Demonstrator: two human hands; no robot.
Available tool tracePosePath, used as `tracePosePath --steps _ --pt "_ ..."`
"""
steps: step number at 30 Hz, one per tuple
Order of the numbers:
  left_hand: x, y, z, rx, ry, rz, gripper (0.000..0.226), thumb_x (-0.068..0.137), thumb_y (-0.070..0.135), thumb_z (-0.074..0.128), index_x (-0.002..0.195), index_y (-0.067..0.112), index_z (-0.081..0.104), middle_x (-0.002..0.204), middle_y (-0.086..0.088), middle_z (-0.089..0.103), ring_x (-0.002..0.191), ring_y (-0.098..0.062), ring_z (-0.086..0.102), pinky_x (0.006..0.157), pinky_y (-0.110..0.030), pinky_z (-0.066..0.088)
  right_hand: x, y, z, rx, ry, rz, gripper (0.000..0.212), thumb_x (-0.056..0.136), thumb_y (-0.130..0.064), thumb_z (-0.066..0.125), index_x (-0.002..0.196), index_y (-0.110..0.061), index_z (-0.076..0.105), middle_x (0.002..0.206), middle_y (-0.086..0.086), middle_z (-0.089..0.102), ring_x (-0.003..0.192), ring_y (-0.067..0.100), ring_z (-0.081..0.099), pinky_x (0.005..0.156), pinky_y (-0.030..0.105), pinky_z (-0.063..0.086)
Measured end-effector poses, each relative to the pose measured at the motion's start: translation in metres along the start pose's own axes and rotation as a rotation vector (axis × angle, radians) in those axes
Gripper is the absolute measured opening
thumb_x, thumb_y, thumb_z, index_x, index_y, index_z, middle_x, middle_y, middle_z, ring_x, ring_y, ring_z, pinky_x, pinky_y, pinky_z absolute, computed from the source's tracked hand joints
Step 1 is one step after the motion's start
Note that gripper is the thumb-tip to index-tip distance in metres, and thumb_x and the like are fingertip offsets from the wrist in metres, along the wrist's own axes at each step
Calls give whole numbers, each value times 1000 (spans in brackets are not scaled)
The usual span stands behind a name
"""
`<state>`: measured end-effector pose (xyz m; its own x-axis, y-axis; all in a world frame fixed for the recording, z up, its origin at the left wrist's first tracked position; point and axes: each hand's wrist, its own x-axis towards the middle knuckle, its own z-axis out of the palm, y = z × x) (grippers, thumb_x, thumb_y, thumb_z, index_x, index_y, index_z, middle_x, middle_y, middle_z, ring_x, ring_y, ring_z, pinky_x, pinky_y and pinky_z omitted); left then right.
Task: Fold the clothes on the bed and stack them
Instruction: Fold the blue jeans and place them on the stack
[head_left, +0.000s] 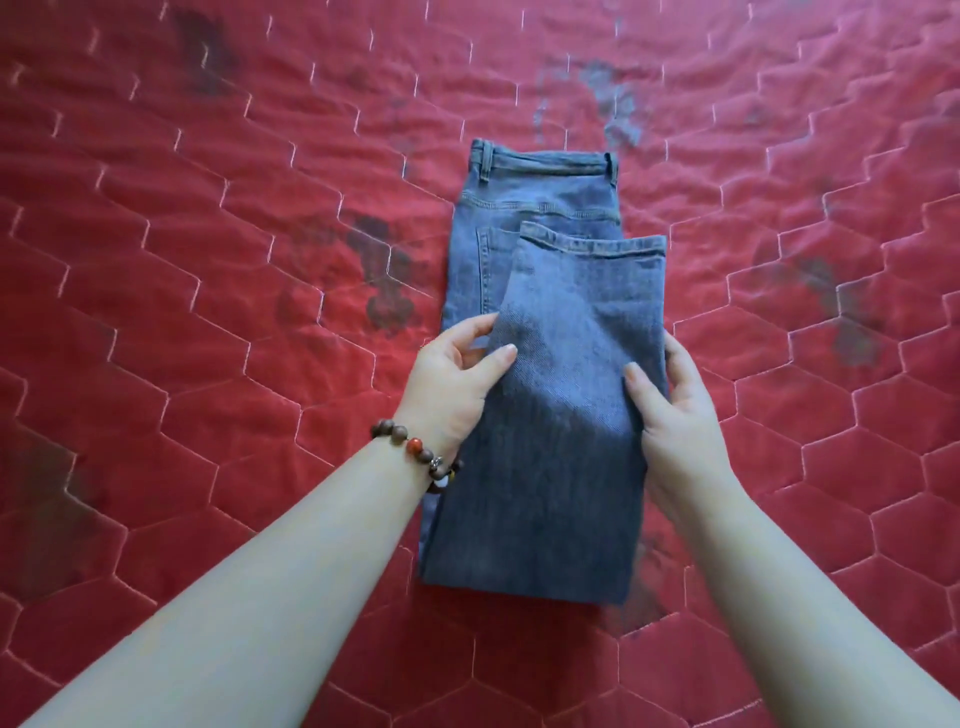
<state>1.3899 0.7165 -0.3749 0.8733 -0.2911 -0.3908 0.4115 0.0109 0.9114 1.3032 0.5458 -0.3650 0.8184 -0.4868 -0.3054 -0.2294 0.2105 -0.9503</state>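
A pair of blue jeans lies in the middle of the bed, waistband at the far end and the legs doubled back so the hems lie over the seat. My left hand, with a bead bracelet on the wrist, grips the left edge of the folded leg section, thumb on top and fingers under the fabric. My right hand holds the right edge of the same section, thumb on top and fingers curled round the side. The near fold of the jeans lies between my forearms.
A red quilted bedspread with a hexagon stitch pattern and faded dark flower prints covers the whole bed. No other clothes show in this view.
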Motion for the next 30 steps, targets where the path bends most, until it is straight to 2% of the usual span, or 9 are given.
tracePosePath --steps 5,7,10,13,16,18,23,27,30 --pt "79 28 9 15 108 108 24 86 9 68 104 24 69 99 -5 74 99 -21 69 88 -32 55 98 -16 13 -194 -36 -89 40 94 -18 54 134 -22 50 128 -5 62 118 12 58 99 27 47" --pt "115 22 7 179 154 55 28 90 14 66 117 13 65 108 -14 70 96 -23 67 92 -33 53 137 -4 19 -405 -47 0 43 97 -21 55 138 -13 46 136 3 56 123 16 54 106 36 42" --pt "143 -6 -4 403 150 -177 19 94 22 59 109 12 67 93 -17 68 85 -32 62 83 -37 51 164 23 18 -602 -62 261 37 97 -27 55 129 -9 53 127 9 59 105 18 55 100 42 47" --pt "156 -23 -11 421 173 -265 19 93 23 61 105 10 67 103 -21 69 94 -31 65 96 -42 50 176 35 15 -591 -21 295 27 95 -28 57 116 -11 61 107 5 64 91 19 56 89 44 52" --pt "168 -22 -10 399 216 -180 18 88 23 68 103 12 67 68 1 63 59 -6 55 70 -23 50 189 36 17 -584 -13 212 14 93 -26 59 104 -19 63 99 4 70 87 20 64 80 36 51" --pt "176 -18 -4 373 201 -139 15 87 20 70 101 18 66 75 7 68 58 2 60 59 -14 48 195 36 22 -509 -11 201 14 93 -23 60 107 -21 61 101 5 70 92 21 66 86 40 53" --pt "183 -8 8 322 166 -98 8 89 7 65 95 12 64 91 -9 73 69 -7 67 68 -22 54 203 31 36 -429 -26 126 16 94 -10 57 108 -17 56 110 9 68 103 26 65 96 50 48" --pt "180 -3 1 281 206 -4 9 90 11 64 93 20 67 92 -16 73 83 -21 69 81 -41 57 205 22 39 -356 -42 28 21 94 -11 55 98 -31 57 106 3 69 98 19 67 92 46 52" --pt "190 2 -5 320 262 77 13 89 14 65 92 26 68 90 -4 74 86 -19 70 81 -33 56 217 17 45 -318 -63 -20 20 95 -12 55 102 -31 57 103 1 69 92 14 67 87 40 55"
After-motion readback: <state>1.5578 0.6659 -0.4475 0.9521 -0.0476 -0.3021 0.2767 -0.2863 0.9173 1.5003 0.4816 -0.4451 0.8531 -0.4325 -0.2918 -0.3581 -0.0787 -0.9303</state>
